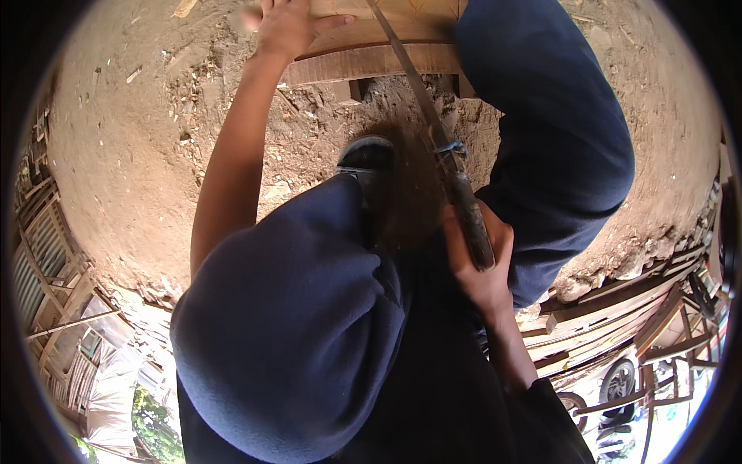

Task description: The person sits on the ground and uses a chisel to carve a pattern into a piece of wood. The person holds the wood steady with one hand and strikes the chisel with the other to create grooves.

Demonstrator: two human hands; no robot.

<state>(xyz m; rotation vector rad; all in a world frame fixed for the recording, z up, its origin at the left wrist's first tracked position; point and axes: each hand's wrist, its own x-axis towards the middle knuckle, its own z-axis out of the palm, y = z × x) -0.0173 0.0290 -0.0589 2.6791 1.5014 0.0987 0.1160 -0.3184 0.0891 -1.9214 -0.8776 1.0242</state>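
Note:
My right hand point(488, 251) is closed round the dark handle of a hand saw point(417, 87), seen nearly edge-on. Blue string or cord is tied where the blade meets the handle. The long narrow blade slants up and left, its far end lying over a wooden board point(379, 31) at the top edge of the view. Faint marks show on the board's face. My left hand point(284, 29) lies on the left part of the board, thumb stretched along it and fingers apart; some fingertips are blurred or near the frame edge. My bent right leg point(568, 131) reaches the board's right side.
A wooden crosspiece point(371, 63) and short legs support the board above a dirt floor point(139, 139) strewn with chips. My dark shoe point(367, 155) stands below it. Stacked planks point(610, 309) and a motorcycle wheel point(618, 380) are at lower right; corrugated sheeting point(32, 282) at left.

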